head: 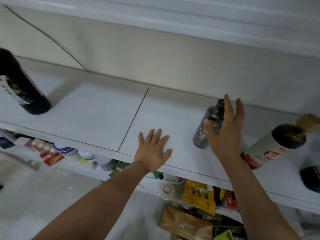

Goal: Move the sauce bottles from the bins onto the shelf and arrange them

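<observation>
A small dark sauce bottle [206, 125] stands on the white shelf [97, 115], right of its middle seam. My right hand [226, 129] is against the bottle's right side, thumb on its front, fingers spread and mostly straight past the cap. Flat on the shelf's front part lies my left hand [154, 151], palm down, fingers spread, holding nothing. A large dark bottle [22, 85] with a white label stands at the far left. At the right stands a big bottle [275, 144] with a red and white label and a tan cap, beside another dark bottle [311, 177] cut by the edge.
The shelf's back wall [155, 63] and an upper shelf [190, 13] close the space above. Below the front edge a lower shelf holds packets [50, 153], bowls [103, 161], a tape roll [167, 188], a yellow bag [199, 196] and a brown box [183, 222].
</observation>
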